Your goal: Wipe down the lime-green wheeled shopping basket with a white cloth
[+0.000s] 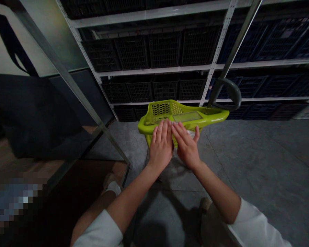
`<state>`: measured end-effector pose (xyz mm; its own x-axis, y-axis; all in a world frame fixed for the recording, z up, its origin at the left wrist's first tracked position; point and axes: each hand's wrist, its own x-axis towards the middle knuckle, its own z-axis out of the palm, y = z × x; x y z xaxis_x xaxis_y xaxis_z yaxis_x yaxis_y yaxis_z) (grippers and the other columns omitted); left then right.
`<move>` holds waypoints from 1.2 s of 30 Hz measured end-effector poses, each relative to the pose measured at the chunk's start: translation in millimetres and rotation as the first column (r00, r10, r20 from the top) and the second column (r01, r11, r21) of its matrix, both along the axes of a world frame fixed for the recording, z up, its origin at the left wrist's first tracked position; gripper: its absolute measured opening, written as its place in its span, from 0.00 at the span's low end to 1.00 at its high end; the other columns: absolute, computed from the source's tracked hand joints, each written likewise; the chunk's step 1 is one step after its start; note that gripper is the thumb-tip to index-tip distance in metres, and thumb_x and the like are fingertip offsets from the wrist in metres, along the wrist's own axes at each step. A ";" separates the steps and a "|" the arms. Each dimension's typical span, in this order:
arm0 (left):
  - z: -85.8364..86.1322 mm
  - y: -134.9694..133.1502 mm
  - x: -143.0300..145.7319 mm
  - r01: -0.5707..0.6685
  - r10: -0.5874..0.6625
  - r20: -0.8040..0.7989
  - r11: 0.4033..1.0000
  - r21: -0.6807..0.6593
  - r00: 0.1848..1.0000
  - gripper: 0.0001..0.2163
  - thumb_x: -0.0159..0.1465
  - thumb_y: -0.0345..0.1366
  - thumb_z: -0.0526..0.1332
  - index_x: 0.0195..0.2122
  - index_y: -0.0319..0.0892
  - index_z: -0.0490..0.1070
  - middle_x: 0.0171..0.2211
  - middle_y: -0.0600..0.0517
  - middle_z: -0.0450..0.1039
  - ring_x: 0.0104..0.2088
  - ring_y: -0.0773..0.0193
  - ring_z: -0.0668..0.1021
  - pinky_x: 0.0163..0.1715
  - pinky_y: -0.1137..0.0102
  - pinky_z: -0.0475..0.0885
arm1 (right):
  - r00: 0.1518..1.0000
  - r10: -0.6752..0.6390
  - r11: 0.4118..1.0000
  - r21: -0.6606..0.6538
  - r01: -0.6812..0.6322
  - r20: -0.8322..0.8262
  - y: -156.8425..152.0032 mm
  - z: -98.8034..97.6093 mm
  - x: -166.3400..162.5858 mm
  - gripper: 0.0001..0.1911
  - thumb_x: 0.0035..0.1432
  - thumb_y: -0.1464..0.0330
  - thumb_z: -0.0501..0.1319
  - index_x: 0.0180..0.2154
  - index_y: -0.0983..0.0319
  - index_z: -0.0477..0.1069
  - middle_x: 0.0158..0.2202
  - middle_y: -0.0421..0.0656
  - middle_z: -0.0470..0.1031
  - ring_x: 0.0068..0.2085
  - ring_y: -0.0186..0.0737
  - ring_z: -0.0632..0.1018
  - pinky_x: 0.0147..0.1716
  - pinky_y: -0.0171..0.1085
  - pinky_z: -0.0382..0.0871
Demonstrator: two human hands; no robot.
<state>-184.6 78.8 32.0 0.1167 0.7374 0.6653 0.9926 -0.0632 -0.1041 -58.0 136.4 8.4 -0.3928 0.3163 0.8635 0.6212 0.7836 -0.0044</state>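
My left hand is stretched flat, palm down, with its fingers together. Beside it, my right hand is also flat, its thumb sticking out to the side. The fingertips meet or nearly meet in front of a lime-green plastic shopping basket with perforated walls. Whether the fingers touch the basket's near rim, I cannot tell. Neither hand holds anything. At the basket's right end stands a dark grey looped handle. Part of the basket's near side is hidden behind my hands.
White metal shelving with rows of black crates spans the back; dark blue crates fill its right side. A slanting metal post and a dark fabric-like panel are at left. Grey floor lies below.
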 end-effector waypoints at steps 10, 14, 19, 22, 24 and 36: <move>9.9 -7.9 -2.2 0.027 -0.026 0.009 0.999 -0.047 1.000 0.31 0.69 0.31 0.52 0.70 0.26 0.45 0.70 0.36 0.54 0.70 0.49 0.59 0.70 0.54 0.54 | 0.932 -0.192 0.981 -0.088 0.173 -0.306 41.0 14.6 43.9 0.31 0.61 0.78 0.46 0.63 0.55 0.63 0.62 0.47 0.71 0.65 0.46 0.69 0.68 0.61 0.36; 7.1 -11.5 -0.9 0.024 -0.023 0.023 0.999 -0.038 0.999 0.31 0.69 0.31 0.52 0.70 0.26 0.44 0.70 0.35 0.55 0.70 0.48 0.58 0.70 0.52 0.54 | 0.974 -0.124 0.991 -0.077 0.111 -0.190 15.6 15.8 23.4 0.32 0.62 0.78 0.47 0.65 0.55 0.60 0.63 0.46 0.71 0.66 0.43 0.68 0.69 0.57 0.35; 4.3 -21.0 -3.5 0.024 -0.024 0.006 0.999 -0.028 1.000 0.30 0.69 0.31 0.51 0.70 0.27 0.46 0.70 0.36 0.54 0.71 0.50 0.57 0.70 0.53 0.53 | 0.998 -0.004 0.998 -0.055 0.007 0.055 -19.6 20.6 -1.4 0.31 0.64 0.76 0.47 0.67 0.56 0.57 0.64 0.46 0.69 0.67 0.41 0.67 0.70 0.53 0.32; 7.2 -30.3 -6.6 0.044 -0.044 -0.009 0.998 -0.035 0.999 0.31 0.69 0.31 0.51 0.71 0.29 0.43 0.70 0.37 0.55 0.70 0.51 0.58 0.69 0.54 0.55 | 0.999 -0.040 0.999 -0.023 0.040 -0.004 -8.1 24.9 15.9 0.29 0.64 0.76 0.48 0.64 0.55 0.63 0.62 0.44 0.72 0.64 0.41 0.71 0.70 0.54 0.32; 9.7 -37.0 -8.7 0.054 -0.055 -0.024 0.998 -0.038 0.998 0.31 0.69 0.31 0.51 0.71 0.30 0.43 0.70 0.38 0.55 0.70 0.52 0.59 0.69 0.54 0.56 | 0.990 -0.097 0.995 -0.022 0.095 -0.101 7.0 26.7 36.5 0.26 0.63 0.75 0.49 0.59 0.56 0.69 0.59 0.44 0.75 0.61 0.42 0.74 0.70 0.54 0.35; 11.6 -83.5 -26.8 0.060 -0.060 -0.015 0.997 0.038 0.998 0.33 0.68 0.40 0.56 0.70 0.28 0.48 0.68 0.34 0.58 0.68 0.45 0.62 0.68 0.50 0.56 | 0.966 -0.150 0.984 -0.123 0.126 -0.212 -30.8 35.4 64.5 0.20 0.61 0.75 0.50 0.51 0.61 0.73 0.52 0.46 0.79 0.55 0.40 0.77 0.67 0.50 0.48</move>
